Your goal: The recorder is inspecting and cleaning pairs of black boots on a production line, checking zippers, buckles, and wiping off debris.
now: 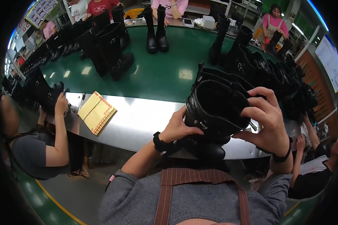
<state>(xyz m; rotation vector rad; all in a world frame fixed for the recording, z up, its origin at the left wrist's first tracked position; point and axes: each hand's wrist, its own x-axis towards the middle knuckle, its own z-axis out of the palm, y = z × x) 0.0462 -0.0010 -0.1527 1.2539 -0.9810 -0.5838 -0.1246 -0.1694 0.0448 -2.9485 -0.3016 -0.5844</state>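
A black boot (pixel 210 119) stands upright in front of me on the metal edge, its wide shaft opening facing up and its toe toward me. My left hand (pixel 179 126) grips the left side of the shaft, thumb near a small metal buckle. On the other side, my right hand (pixel 264 118) curls over the rim, with its fingertips at the upper edge and its thumb lower down. A metal zipper pull (pixel 253 126) shows beside the right thumb. Directly behind is a second black boot (pixel 214 73), mostly hidden by the first.
A yellow pad with red stickers (pixel 97 112) lies on the metal strip (pixel 139 120), beside a pen (pixel 81 100). Black boots (pixel 109 48) stand on the green belt (pixel 157 75) at left, with many more (pixel 266 71) at right. Co-workers sit on both sides and across.
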